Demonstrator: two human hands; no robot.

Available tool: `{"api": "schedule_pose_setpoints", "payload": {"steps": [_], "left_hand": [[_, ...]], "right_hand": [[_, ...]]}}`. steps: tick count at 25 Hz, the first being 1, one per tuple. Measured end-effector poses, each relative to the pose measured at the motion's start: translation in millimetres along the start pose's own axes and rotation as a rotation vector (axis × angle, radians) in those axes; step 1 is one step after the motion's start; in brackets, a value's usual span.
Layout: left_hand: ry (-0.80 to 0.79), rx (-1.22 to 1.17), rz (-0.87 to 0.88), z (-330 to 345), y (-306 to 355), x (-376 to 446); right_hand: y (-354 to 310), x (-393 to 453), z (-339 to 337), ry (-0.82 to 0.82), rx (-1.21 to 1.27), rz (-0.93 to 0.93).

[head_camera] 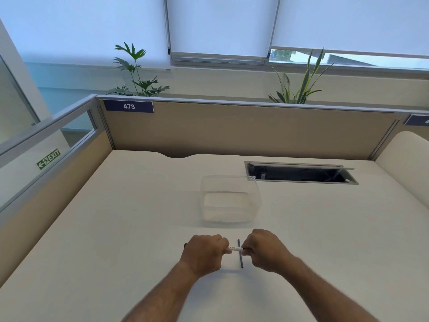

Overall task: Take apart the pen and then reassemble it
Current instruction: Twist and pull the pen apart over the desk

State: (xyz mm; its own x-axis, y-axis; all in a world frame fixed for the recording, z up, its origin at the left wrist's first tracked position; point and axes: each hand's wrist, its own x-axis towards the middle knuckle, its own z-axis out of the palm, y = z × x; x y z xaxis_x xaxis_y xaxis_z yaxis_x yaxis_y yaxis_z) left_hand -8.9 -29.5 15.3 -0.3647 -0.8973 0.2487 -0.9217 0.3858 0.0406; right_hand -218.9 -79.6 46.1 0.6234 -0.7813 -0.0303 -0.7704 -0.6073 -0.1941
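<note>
Pen [235, 248] held crosswise, axis left-right, both hands.

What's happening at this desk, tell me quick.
A person is working on a pen with both bare hands. The left hand and the right hand each grip one end of its white barrel, held level just above the desk. A thin dark rod, probably the refill, lies on the desk below the pen. A clear plastic container sits farther back, seemingly empty.
</note>
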Motion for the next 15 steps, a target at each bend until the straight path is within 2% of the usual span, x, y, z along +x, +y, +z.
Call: {"api": "schedule_pose_setpoints", "payload": {"steps": [8,13,15], "left_hand": [[-0.273,-0.158,-0.128,-20.5,5.0,16.8],[-0.469,-0.401,-0.219,-23.8,-0.9,25.1],[-0.471,-0.434,-0.215,-27.9,-0.9,24.7]], "right_hand": [[3.8,-7.2,9.8,0.192,-0.101,-0.159],[0.3,-8.7,4.2,0.172,-0.136,-0.233],[-0.5,-9.2,4.3,0.134,-0.121,-0.203]]}}
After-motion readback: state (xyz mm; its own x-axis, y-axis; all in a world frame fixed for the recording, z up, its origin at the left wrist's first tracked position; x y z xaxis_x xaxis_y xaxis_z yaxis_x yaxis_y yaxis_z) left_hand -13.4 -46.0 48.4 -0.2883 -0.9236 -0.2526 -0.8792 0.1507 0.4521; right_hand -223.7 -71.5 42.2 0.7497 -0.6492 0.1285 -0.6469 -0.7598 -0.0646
